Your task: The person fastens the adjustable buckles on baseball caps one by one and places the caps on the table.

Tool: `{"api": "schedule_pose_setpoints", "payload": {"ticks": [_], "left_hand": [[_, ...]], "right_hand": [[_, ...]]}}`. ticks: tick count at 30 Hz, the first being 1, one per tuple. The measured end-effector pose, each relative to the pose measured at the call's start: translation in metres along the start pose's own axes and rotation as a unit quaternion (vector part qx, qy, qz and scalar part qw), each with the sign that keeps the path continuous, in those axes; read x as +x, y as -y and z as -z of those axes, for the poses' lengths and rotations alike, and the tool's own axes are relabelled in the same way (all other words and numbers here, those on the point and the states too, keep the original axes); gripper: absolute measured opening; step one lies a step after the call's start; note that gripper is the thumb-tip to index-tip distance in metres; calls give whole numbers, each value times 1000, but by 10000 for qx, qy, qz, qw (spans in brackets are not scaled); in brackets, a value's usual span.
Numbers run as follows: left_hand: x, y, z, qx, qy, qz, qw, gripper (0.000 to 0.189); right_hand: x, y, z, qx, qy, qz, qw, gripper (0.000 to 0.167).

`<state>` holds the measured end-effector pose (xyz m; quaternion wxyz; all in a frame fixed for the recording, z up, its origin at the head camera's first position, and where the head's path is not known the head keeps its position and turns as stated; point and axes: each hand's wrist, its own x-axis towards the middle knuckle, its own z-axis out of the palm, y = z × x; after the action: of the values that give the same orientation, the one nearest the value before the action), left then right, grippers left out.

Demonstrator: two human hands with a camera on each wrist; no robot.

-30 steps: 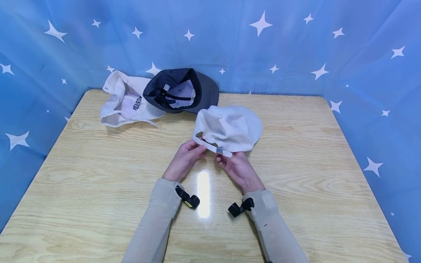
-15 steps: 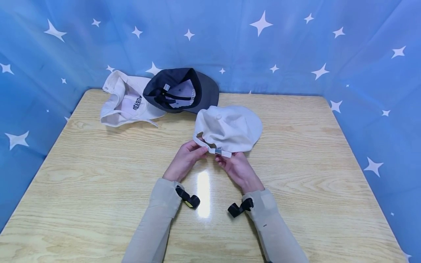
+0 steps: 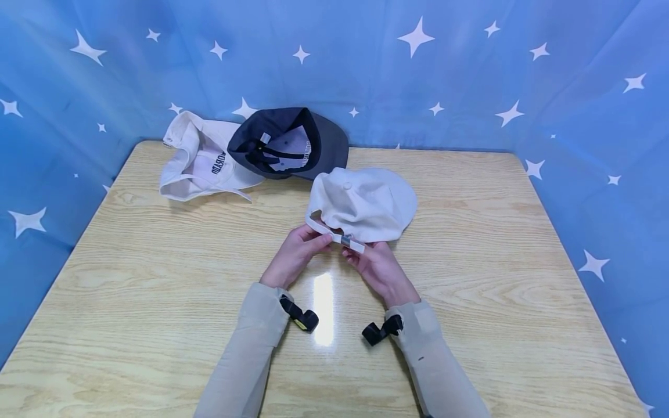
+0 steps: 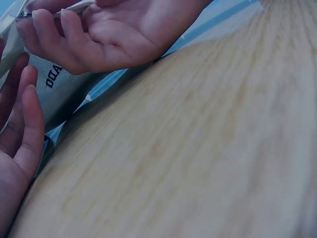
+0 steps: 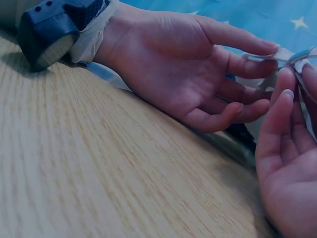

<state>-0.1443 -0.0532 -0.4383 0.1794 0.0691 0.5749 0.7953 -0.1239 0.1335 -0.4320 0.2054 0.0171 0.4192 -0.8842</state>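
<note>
A pale baseball cap [image 3: 366,200] lies crown up at the middle of the table, its brim pointing right and its back strap towards me. My left hand [image 3: 294,255] pinches the left part of the strap between thumb and index finger. At the strap's right end, by the metal buckle [image 3: 345,240], my right hand [image 3: 382,271] grips the white strap tail [image 3: 357,246]. The left wrist view shows dark lettering [image 4: 52,77] inside the cap. In the right wrist view, the left hand [image 5: 173,64] and right hand [image 5: 297,183] meet at the strap.
Behind and left lie a dark cap [image 3: 331,142] and a white cap [image 3: 180,154], both with their insides showing. The dark one overlaps the white one. A blue curtain [image 3: 366,75] with white stars surrounds the wooden table's [image 3: 157,302] back and sides.
The strap has bent and shifted slightly at the buckle, and its tail is now angled a little lower between the hands. Both hands stay nearly in place; the other caps have not moved.
</note>
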Motion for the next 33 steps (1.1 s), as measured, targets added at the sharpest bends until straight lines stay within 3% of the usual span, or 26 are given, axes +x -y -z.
{"api": "schedule_pose_setpoints", "payload": {"ticks": [6,15,33], "left_hand": [[0,1,1,361,-50,81,9993,38],[1,1,0,411,-87,85,9991,31],[2,2,-2,655,2,172,9977,41]], "right_hand": [[0,0,0,33,-29,-34,10000,27],[1,0,-1,9,-131,-103,9999,29],[3,-1,0,-150,-232,-217,9994,40]]}}
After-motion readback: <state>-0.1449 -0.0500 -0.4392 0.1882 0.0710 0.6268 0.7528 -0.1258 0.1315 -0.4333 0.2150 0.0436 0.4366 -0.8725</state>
